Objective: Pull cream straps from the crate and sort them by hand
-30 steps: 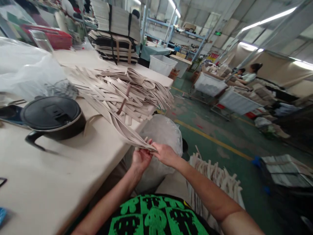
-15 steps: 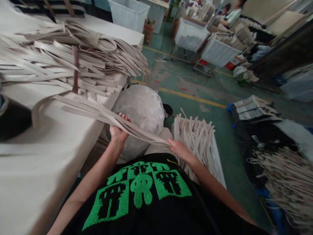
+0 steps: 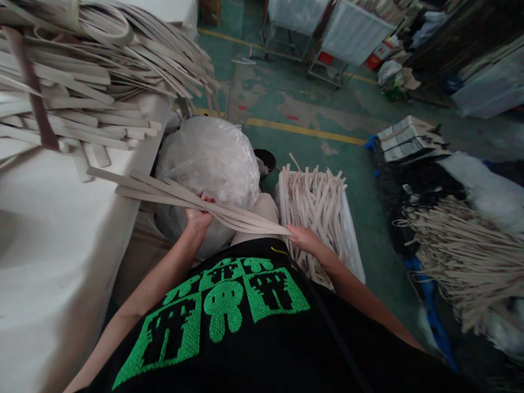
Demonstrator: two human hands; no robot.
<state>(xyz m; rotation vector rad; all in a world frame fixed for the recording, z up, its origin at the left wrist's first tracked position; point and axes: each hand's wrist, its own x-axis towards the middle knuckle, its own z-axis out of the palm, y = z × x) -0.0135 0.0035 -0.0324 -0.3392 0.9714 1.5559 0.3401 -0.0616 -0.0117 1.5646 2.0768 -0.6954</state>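
Observation:
A small bundle of beige strips [image 3: 241, 217] stretches between my hands, across my lap. My left hand [image 3: 199, 214] is under the middle of the bundle, its fingers curled round the strips. Near their right ends, my right hand [image 3: 301, 238] pinches the gathered strips. The loose left ends fan out over the edge of the white-covered table [image 3: 82, 229]. More beige strips [image 3: 123, 60] lie heaped on that table, with a brown band [image 3: 39, 103] across some of them.
A white bin [image 3: 355, 245] full of strips stands by my right arm. A round plastic-wrapped bundle [image 3: 208, 164] sits beside the table. Further right, a large pile of strips [image 3: 462, 256] lies on dark sheeting. Wheeled bins [image 3: 352, 34] stand beyond the yellow floor line.
The view has tilted down and shifted, so the table heap sits further left. The strips' left ends have drawn back toward the table edge. Both hands still hold the bundle.

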